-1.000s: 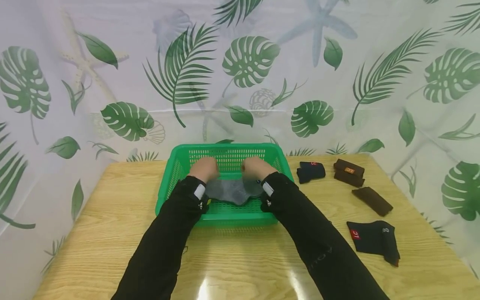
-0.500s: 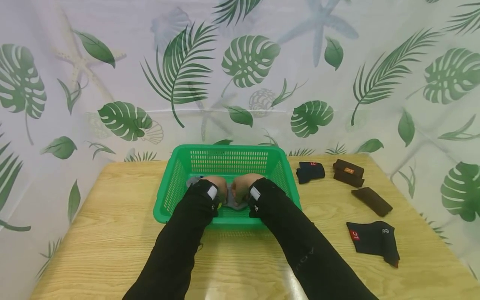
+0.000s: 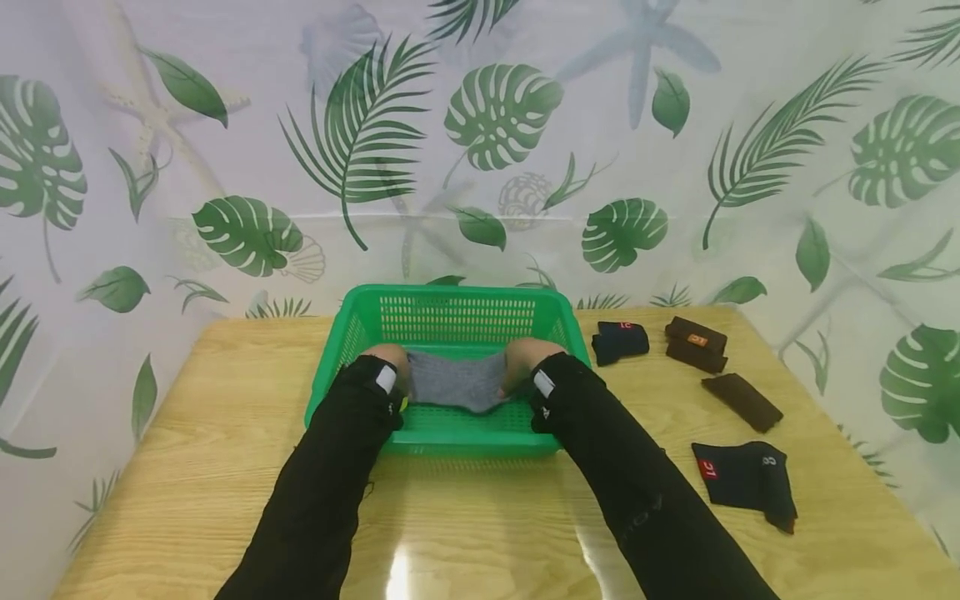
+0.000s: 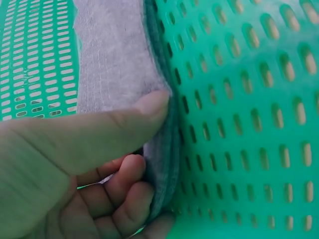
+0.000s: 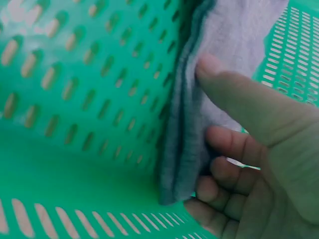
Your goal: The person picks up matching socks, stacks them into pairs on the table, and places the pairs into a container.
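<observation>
A grey sock [image 3: 456,383] is stretched sideways low inside the green plastic basket [image 3: 465,442]. Its edge shows several layers in both wrist views, so it is doubled or lies with another; I cannot tell which. My left hand [image 3: 392,360] pinches the left end, thumb on top of the grey fabric [image 4: 114,55] and fingers curled beneath. At the other end my right hand [image 3: 527,358] grips the sock in the same way, with its thumb [image 5: 239,99] on the upper face. The wrists and sleeves hide parts of both hands in the head view.
Right of the basket lie a folded navy sock [image 3: 621,342], a folded brown sock [image 3: 696,343], another brown sock [image 3: 742,402] and a dark sock with a red label [image 3: 742,477]. The wooden table [image 3: 232,400] meets a leaf-patterned cloth [image 3: 420,167] behind.
A second ago the hands were apart with the sock between them. They came together half a second ago, and now stand apart again with the sock spread flat.
</observation>
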`<control>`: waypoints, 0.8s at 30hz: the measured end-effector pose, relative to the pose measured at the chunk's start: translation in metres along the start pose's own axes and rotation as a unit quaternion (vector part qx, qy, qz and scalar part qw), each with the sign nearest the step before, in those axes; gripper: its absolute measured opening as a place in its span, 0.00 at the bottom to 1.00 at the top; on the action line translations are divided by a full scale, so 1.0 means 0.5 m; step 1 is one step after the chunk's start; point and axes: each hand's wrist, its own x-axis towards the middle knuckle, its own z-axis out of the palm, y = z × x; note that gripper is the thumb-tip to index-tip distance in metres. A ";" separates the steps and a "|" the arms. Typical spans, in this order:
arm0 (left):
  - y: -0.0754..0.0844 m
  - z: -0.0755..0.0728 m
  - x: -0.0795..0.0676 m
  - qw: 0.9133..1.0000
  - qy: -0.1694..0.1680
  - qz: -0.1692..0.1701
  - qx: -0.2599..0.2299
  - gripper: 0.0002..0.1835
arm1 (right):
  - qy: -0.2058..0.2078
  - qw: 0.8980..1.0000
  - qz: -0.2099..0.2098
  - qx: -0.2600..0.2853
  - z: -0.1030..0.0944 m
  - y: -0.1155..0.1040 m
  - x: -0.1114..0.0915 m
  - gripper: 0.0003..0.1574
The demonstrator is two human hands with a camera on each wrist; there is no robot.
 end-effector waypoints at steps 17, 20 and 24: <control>0.037 -0.096 -0.218 0.967 0.109 0.195 -0.123 0.21 | 0.102 0.966 -0.192 0.138 -0.133 0.073 -0.170 0.24; 0.045 -0.100 -0.290 0.938 0.180 0.259 -0.142 0.17 | 0.184 0.948 -0.196 0.171 -0.143 0.155 -0.255 0.25; 0.058 -0.037 -0.360 0.905 0.232 0.325 -0.145 0.10 | 0.258 0.951 -0.108 0.132 -0.076 0.297 -0.335 0.23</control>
